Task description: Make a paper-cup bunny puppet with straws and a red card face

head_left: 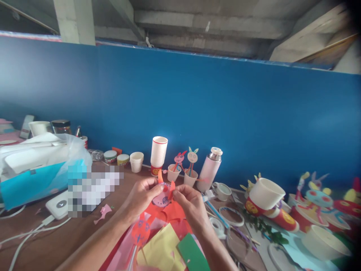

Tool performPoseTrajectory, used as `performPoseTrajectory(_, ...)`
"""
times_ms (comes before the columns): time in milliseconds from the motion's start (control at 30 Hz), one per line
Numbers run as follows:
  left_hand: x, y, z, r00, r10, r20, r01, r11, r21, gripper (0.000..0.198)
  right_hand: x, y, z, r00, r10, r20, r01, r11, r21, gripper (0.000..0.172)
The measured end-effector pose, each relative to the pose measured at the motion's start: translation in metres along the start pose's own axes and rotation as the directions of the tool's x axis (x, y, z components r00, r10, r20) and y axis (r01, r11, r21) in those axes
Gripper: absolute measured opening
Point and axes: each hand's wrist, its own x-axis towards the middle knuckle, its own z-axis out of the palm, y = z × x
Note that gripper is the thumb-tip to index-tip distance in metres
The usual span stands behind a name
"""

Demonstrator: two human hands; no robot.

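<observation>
Both hands hold up a small pink paper animal face (163, 199) with a drawn mouth and upright orange ears. My left hand (144, 195) pinches its left edge near one ear between thumb and fingers. At the other ear, my right hand (189, 198) is closed with thumb and fingertips together. Below lie red-orange paper (177, 212), a yellow sheet (158, 248) and a green piece (193, 253). An orange paper face (140, 232) on a stick rests at the left of this pile.
Behind stand a cup stack (158, 152), two paper cups with finished puppets (192, 156) and a pink thermos (209, 171). Tape rolls (231, 216), cups and more puppets crowd the right. A power bank (58, 204) with cables and a plastic bag (76, 150) lie left.
</observation>
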Motion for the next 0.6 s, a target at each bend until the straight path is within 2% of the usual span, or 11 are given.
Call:
performPoseTrajectory(300, 0.0031, -0.0010, -0.0019, 1.000, 0.000, 0.031, 0.000, 1.000, -0.006, 0.027, 0.0002, 0.0041, 0.0029, 1.000, 0.006, 0.012, -0.007, 0.999, 0.054, 0.013)
performPoseTrajectory(600, 0.0024, -0.0035, -0.0015, 1.000, 0.015, 0.022, -0.015, 0.999, -0.034, 0.023, -0.0011, 0.0011, 0.0016, 1.000, 0.016, 0.006, -0.017, 0.995, 0.102, 0.013)
